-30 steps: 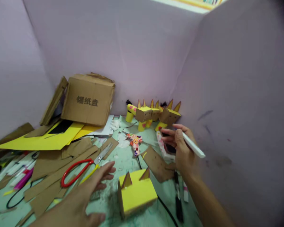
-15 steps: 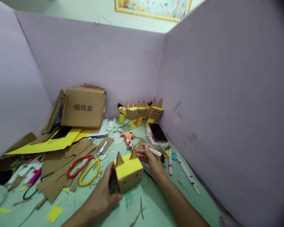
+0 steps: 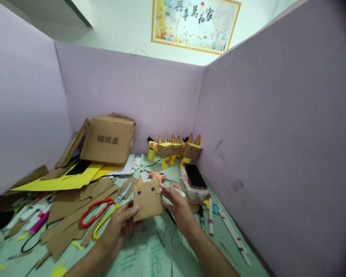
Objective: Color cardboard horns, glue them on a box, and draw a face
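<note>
A small cardboard animal head (image 3: 148,204), a box with two pointed ears and two dark blue dot eyes, is lifted off the table with its brown face towards me. My left hand (image 3: 117,225) grips its left side, thumb on the front. Between the fingers of my right hand (image 3: 178,204) sits a white marker (image 3: 180,193), and the fingertips are at the box's right edge. Red-and-yellow-handled scissors (image 3: 106,209) lie open left of my left hand. Behind the head, a patterned glue gun (image 3: 158,176) is partly hidden.
Yellow cardboard animals (image 3: 173,151) stand at the back corner. A phone (image 3: 195,176) rests on a white case at right, with markers (image 3: 210,217) nearby. Cardboard scraps (image 3: 66,204), yellow sheets (image 3: 54,184) and a brown carton (image 3: 108,139) fill the left. Purple panels (image 3: 132,92) surround the table.
The animal head has been raised and tipped, so its face with the eyes shows instead of its yellow top. My right hand keeps the marker. The view has tilted upward.
</note>
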`<control>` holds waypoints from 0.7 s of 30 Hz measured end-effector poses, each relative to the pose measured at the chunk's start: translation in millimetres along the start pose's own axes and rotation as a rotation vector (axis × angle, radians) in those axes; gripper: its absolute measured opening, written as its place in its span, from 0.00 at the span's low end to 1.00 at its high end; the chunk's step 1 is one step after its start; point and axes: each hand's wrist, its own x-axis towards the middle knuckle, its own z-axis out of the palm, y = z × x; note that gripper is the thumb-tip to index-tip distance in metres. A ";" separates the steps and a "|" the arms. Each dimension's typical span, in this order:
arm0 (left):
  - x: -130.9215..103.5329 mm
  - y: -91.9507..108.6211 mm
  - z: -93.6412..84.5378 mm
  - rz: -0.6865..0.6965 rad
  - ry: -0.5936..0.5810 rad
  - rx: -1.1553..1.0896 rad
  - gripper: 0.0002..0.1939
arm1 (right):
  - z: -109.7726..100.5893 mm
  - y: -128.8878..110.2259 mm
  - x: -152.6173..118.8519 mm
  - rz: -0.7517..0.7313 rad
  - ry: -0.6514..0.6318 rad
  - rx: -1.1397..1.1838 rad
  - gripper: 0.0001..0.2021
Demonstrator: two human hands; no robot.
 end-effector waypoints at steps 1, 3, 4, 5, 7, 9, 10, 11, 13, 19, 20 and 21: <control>-1.3 0.5 1.0 0.016 0.012 -0.015 0.21 | 3.4 1.6 0.1 0.024 -0.030 -0.003 0.26; -1.6 -2.4 0.2 0.026 0.014 -0.043 0.22 | 7.0 7.7 -0.2 0.054 -0.075 -0.006 0.28; -0.5 -5.4 -1.5 0.019 0.006 -0.050 0.24 | 7.0 11.6 -0.4 0.062 -0.084 -0.006 0.30; 1.3 -9.1 -3.9 0.008 -0.010 -0.054 0.26 | 5.8 15.6 -0.6 0.069 -0.086 -0.007 0.31; 6.3 -17.7 -9.8 -0.003 -0.057 -0.054 0.32 | 1.3 23.1 -0.8 0.076 -0.090 -0.007 0.33; 11.3 -25.8 -15.3 0.014 -0.103 -0.038 0.39 | -3.1 28.4 -1.0 0.060 -0.108 0.001 0.33; 13.1 -28.8 -17.2 0.027 -0.120 -0.029 0.42 | -4.5 29.7 -1.4 0.051 -0.118 0.006 0.32; 14.1 -30.8 -18.5 0.034 -0.130 -0.021 0.43 | -5.1 30.0 -1.8 0.045 -0.126 0.007 0.31; 13.7 -31.1 -19.0 0.023 -0.133 -0.031 0.42 | -4.4 26.7 -2.8 0.021 -0.125 -0.032 0.29; 7.6 -15.8 -13.5 0.018 0.012 -0.051 0.36 | -14.1 -10.7 -7.1 -0.253 0.055 -0.141 0.17; 8.2 -14.5 -13.0 0.017 0.039 -0.048 0.35 | -19.7 -17.9 -8.9 -0.281 0.101 -0.162 0.15; 9.1 -14.0 -12.7 0.019 0.053 -0.044 0.35 | -26.3 -24.4 -11.1 -0.315 0.157 -0.181 0.14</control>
